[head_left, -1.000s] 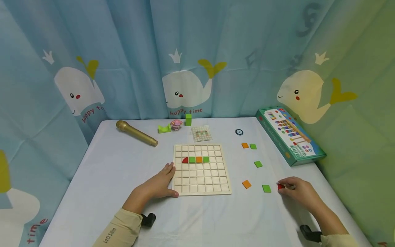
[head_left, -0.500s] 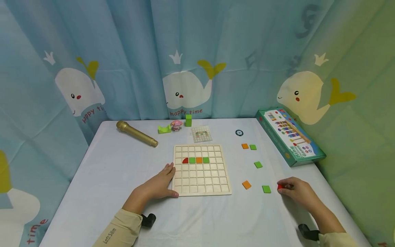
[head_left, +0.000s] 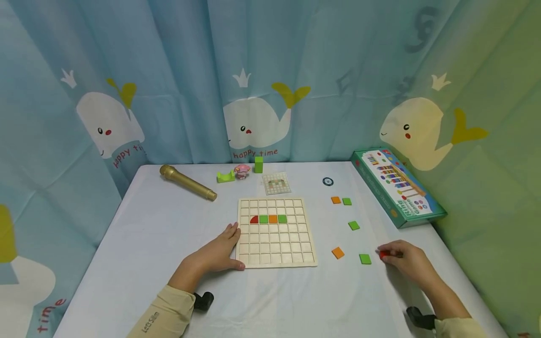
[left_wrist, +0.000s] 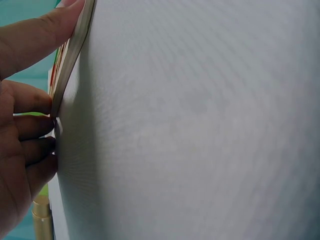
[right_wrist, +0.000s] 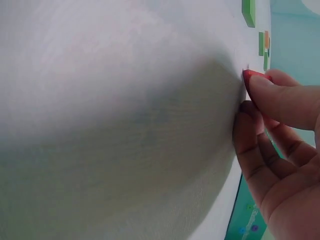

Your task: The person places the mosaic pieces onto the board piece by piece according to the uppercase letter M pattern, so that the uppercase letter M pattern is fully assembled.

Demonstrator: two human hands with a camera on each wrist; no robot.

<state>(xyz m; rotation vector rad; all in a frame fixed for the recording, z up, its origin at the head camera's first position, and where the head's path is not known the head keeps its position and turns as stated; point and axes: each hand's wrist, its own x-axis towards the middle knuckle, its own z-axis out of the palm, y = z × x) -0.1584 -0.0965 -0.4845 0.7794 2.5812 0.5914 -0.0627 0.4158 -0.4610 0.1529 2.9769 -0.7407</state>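
My right hand [head_left: 407, 260] pinches a small red tile [head_left: 383, 254] between thumb and fingertips [right_wrist: 280, 100], low against the table [head_left: 160, 234], well to the right of the wooden grid board [head_left: 276, 232]. The rest of my fingers curl loosely under it. My left hand [head_left: 217, 251] lies flat and relaxed against the board's left edge, thumb along its near corner, fingers straight and touching the rim; it grips nothing. On the board, a red quarter-round piece [head_left: 254, 219], a green tile [head_left: 263, 218], an orange tile [head_left: 273, 218] and another green tile [head_left: 282, 218] sit side by side in one row. Right of the board lie loose tiles: a green one [head_left: 365, 258] just beside the red tile, an orange one [head_left: 337, 252] nearer the board, and more green and orange ones farther back. Behind the board lies a small pattern card [head_left: 276, 182], and to the board's back left a gold microphone [head_left: 187, 182].
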